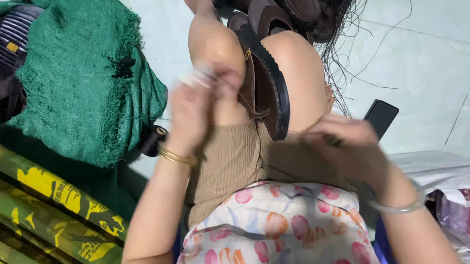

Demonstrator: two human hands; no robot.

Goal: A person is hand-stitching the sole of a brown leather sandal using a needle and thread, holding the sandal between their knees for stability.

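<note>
A brown sandal (265, 85) with a thick, ridged black sole stands on edge, wedged between the person's 2 bare knees, its leather-like upper facing left. Just left of the sandal, the left hand (193, 105), with a gold bangle at the wrist, is raised and motion-blurred, fingers pinched around something pale that is too smeared to identify; just right of the sandal, the right hand (343, 141) is curled loosely, and blur hides whether it grips anything. Neither hand clearly touches the sandal, and left of it lies a coarse green mesh sack (81, 68), partly cut off.
</note>
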